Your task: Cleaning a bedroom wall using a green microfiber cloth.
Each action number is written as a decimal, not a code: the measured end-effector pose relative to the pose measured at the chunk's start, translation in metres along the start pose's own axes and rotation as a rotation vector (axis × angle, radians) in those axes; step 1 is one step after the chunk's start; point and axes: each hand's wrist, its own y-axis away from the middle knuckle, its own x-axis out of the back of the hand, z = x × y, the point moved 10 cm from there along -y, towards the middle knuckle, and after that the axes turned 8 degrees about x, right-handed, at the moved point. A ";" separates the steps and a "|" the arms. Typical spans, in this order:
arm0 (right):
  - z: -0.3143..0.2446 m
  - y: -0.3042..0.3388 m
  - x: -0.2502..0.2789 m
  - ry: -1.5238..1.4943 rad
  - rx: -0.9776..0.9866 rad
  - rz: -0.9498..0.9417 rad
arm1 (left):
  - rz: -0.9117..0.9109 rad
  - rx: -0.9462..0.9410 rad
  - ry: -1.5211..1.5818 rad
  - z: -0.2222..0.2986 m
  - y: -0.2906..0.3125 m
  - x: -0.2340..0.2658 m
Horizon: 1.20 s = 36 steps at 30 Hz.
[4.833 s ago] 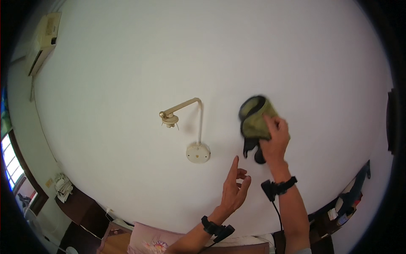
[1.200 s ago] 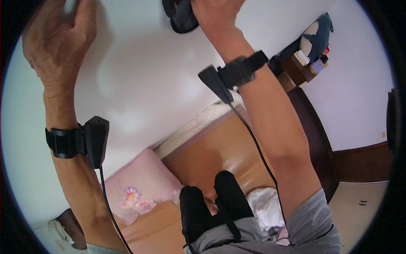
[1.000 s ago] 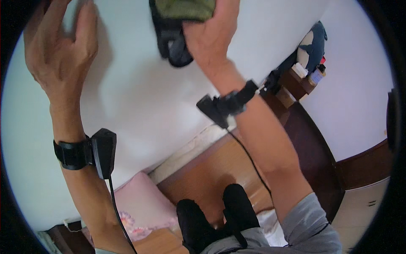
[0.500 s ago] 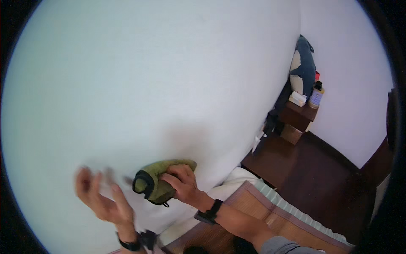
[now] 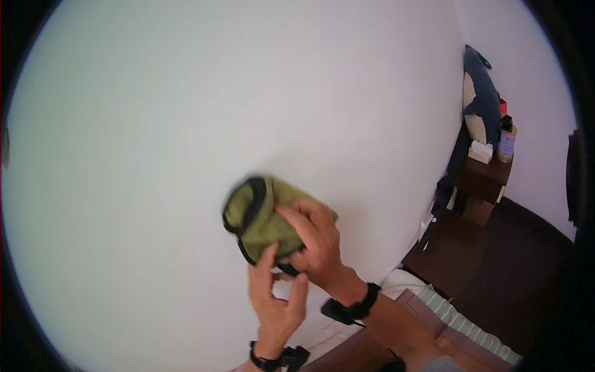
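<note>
An olive-green cloth pouch [image 5: 285, 229] with black trim is held up in front of the pale wall. My right hand [image 5: 319, 242] grips it from its right side, fingers and thumb bent over the cloth. Just below the pouch is my left hand [image 5: 273, 304], its thumb and fingers apart. The left fingertips reach the pouch's lower edge; whether they press on it I cannot tell. A black rounded rim curves around the pouch's left end, which is slightly blurred.
A plain white wall [image 5: 155, 124] fills most of the view. At the right, a blue-and-white plush whale [image 5: 482, 99] leans in the corner by a bottle [image 5: 506, 144] and a tissue pack [image 5: 480, 152] on a dark wooden cabinet [image 5: 480, 177]. Below lies a woven mat [image 5: 427, 313].
The pouch has moved up and right with my right hand, turning slightly. My left hand has come in from the left to its lower edge. The view has shifted left.
</note>
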 end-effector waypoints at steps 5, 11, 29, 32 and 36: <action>0.030 0.121 0.012 0.004 -0.169 -0.141 | -0.049 0.403 0.214 -0.089 0.049 -0.042; 0.019 0.004 0.006 -0.006 -0.049 -0.005 | 0.144 0.177 0.124 -0.027 -0.027 -0.012; 0.076 0.042 0.062 -0.067 -0.230 -0.058 | 0.072 -0.072 -0.200 0.013 -0.039 -0.090; 0.062 -0.051 0.040 -0.072 -0.138 0.024 | 0.226 -0.102 -0.147 0.058 -0.101 -0.054; 0.042 -0.133 0.034 -0.121 -0.107 0.088 | 0.250 -0.194 -0.113 0.126 -0.158 -0.027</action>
